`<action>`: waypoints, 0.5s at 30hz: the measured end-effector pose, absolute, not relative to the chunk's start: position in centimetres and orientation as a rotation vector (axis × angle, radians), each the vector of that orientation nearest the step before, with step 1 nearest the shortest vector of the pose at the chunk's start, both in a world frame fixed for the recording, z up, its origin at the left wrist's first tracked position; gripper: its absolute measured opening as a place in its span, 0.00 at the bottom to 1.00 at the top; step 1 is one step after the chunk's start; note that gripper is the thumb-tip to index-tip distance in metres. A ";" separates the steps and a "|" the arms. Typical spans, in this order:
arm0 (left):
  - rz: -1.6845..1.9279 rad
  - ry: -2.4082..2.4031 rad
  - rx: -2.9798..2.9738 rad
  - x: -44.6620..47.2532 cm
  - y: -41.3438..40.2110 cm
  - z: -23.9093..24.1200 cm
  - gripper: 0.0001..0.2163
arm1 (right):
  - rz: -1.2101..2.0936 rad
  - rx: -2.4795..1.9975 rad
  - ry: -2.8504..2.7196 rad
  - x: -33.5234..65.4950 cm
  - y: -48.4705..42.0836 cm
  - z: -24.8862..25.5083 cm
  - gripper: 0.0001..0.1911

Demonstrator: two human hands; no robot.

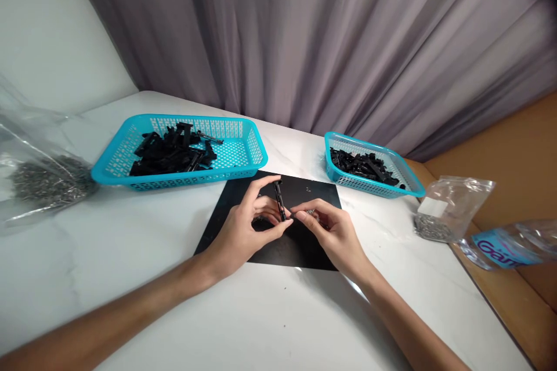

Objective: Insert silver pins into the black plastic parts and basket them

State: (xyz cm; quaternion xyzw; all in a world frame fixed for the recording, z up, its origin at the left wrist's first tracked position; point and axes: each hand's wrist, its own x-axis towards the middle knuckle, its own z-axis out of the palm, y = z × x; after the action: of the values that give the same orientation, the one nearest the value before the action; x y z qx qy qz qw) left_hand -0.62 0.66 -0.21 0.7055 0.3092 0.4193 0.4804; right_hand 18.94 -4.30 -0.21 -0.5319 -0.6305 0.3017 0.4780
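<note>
My left hand (pixel 243 226) holds a narrow black plastic part (pixel 279 200) by its two ends, between thumb and fingers, above a black mat (pixel 278 250). The part stands nearly upright and tilts slightly. My right hand (pixel 333 229) is closed in a pinch at the part's lower end. A small dark piece shows at its fingertips, too small to name. Small metal bits (pixel 310 213) lie on the mat, partly hidden behind my right fingers.
A blue basket (pixel 195 178) of black plastic parts stands back left, a smaller blue basket (pixel 369 186) back right. Bags of small metal pieces lie at far left (pixel 52 179) and right (pixel 435 226). A plastic bottle (pixel 505 246) lies at the right edge.
</note>
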 end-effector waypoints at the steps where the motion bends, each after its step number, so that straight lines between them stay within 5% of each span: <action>1: 1.019 0.753 1.723 -0.6 0.7 -0.2 0.31 | 0.774 -1.287 -1.520 19.0 -4.3 -0.3 0.10; 15: 1.112 0.745 2.034 -1.3 0.5 -1.2 0.33 | 0.963 -1.231 -1.289 18.0 -5.1 0.2 0.18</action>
State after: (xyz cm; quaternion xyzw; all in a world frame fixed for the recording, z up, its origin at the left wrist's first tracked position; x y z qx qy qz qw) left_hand -1.30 0.45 -1.17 0.7838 0.2872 0.4286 0.3457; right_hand 17.97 -5.12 0.23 -0.5154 -0.5398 0.4034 0.5294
